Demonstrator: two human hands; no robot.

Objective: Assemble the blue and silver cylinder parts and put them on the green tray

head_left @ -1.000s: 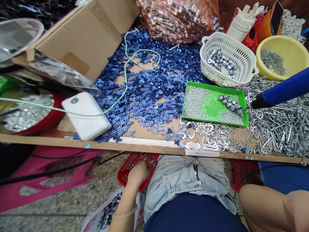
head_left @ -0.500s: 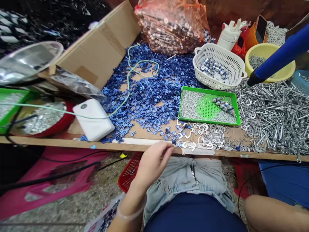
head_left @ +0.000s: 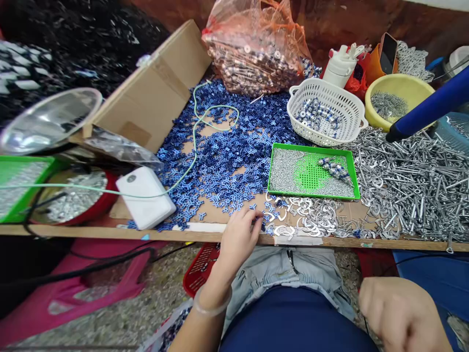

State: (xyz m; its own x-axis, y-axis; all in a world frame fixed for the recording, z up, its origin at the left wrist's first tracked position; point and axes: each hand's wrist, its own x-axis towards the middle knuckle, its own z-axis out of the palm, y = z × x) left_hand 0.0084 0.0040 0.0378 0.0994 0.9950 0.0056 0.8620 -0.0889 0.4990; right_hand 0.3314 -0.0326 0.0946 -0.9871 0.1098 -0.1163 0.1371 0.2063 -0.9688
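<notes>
My left hand (head_left: 240, 238) rests at the near edge of the wooden board (head_left: 91, 230), fingertips curled among small blue Y-shaped metal pieces (head_left: 220, 151) and touching them; what they pinch is too small to name. Silver curved clips (head_left: 311, 212) lie just right of the fingers. My right hand (head_left: 403, 313) hangs low at the bottom right, off the board, blurred, with fingers curled. A green tray (head_left: 311, 195) of tiny silver parts holds a few blue-and-silver cylinders (head_left: 333, 167).
A white basket (head_left: 326, 134) of cylinders, a yellow bowl (head_left: 403, 85), an orange bag (head_left: 256, 49), a cardboard box (head_left: 154, 93) and a white device (head_left: 145, 196) with a green cable crowd the board. Silver rods (head_left: 421, 186) cover the right. A blue tool (head_left: 432, 107) juts in. A red basket (head_left: 201, 266) sits below.
My left hand rose from the red basket under the board to the board's near edge and onto the blue pieces. My right hand came into view at the bottom right.
</notes>
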